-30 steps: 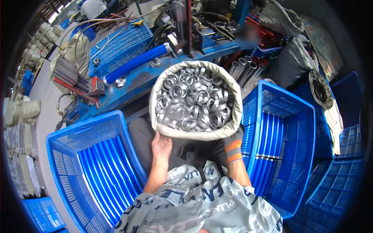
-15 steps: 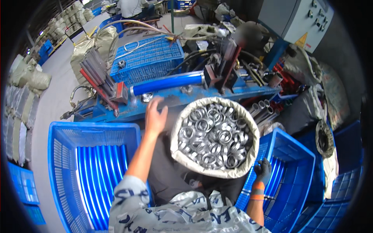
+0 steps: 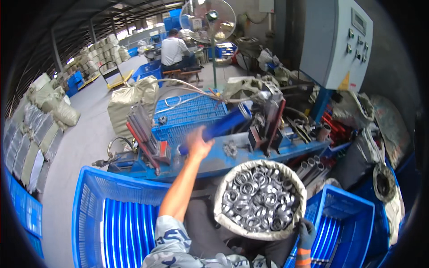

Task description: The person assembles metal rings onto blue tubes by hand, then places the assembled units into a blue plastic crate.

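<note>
Left hand [image 3: 197, 143]: grip closed around blue tube [image 3: 224, 125], tilted above counter [image 3: 215, 155]
Right hand [image 3: 306, 235]: gloved, beside round sack [image 3: 219, 203] rim; can't tell grip

It is a factory workshop, shown by the control cabinet [image 3: 331, 47] at upper right and the trolley [image 3: 120, 80] and piled sacks [image 3: 106, 50] at upper left.

The shirt [image 3: 214, 262] is light grey with big dark blue letters [image 3: 178, 235] on it. Its left sleeve [image 3: 164, 228] is short, and the left hand [image 3: 198, 144] is bare. The right hand [image 3: 307, 234] wears a dark grey glove [image 3: 306, 237] with an orange and grey cuff [image 3: 303, 257]. The pants [image 3: 199, 225] are dark.
</note>
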Action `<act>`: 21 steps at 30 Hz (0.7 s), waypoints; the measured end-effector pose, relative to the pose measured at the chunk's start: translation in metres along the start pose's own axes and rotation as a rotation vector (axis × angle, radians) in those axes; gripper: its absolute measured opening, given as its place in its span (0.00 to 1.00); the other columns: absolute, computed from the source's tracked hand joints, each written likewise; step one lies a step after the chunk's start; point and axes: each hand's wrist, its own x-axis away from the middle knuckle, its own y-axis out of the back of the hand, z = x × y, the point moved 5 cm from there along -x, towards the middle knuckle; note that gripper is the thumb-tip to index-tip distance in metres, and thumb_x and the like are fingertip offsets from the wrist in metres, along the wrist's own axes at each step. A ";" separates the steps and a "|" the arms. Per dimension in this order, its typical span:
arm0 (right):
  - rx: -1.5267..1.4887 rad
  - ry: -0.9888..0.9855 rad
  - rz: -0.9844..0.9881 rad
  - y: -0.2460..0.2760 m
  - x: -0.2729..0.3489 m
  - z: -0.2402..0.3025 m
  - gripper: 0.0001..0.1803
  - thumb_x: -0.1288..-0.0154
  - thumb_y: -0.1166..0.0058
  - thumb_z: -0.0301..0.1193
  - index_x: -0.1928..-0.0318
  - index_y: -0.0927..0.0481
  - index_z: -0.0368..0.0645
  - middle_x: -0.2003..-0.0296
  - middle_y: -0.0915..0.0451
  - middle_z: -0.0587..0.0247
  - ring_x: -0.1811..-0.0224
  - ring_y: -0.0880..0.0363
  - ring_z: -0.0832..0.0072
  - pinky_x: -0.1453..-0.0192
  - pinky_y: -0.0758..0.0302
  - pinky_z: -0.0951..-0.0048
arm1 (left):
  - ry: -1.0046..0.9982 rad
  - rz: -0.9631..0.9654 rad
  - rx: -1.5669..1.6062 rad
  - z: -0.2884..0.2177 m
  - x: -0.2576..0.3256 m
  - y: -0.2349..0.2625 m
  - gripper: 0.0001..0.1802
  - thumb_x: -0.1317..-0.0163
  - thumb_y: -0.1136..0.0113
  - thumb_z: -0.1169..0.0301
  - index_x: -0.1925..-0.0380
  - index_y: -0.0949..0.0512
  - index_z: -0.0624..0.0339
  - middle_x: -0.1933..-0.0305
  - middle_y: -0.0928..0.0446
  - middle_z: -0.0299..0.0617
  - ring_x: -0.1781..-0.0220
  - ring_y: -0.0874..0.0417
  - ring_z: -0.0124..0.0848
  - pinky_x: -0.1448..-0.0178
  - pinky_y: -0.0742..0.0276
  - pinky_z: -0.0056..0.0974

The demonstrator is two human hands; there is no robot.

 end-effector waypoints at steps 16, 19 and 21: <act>0.320 0.681 0.412 -0.009 -0.019 0.233 0.64 0.34 0.13 0.40 0.08 0.40 0.31 0.16 0.26 0.43 0.13 0.27 0.60 0.10 0.31 0.57 | 0.129 0.596 1.013 -0.358 0.095 0.009 0.29 0.27 0.14 0.57 0.38 0.13 0.68 0.40 0.08 0.44 0.40 0.09 0.34 0.27 0.18 0.40; 0.354 0.511 0.356 0.049 0.002 0.250 0.57 0.31 0.16 0.30 0.10 0.37 0.32 0.19 0.23 0.48 0.17 0.26 0.67 0.13 0.28 0.62 | -0.127 0.941 1.022 -0.500 0.172 0.000 0.44 0.25 0.17 0.48 0.24 0.21 0.72 0.25 0.14 0.52 0.23 0.17 0.42 0.14 0.27 0.46; 0.185 0.504 0.265 0.103 -0.003 0.224 0.46 0.29 0.19 0.22 0.14 0.27 0.37 0.31 0.13 0.59 0.31 0.15 0.76 0.23 0.18 0.67 | -0.355 1.013 0.927 -0.537 0.205 -0.010 0.53 0.26 0.17 0.47 0.14 0.29 0.70 0.14 0.23 0.55 0.10 0.26 0.47 0.06 0.38 0.48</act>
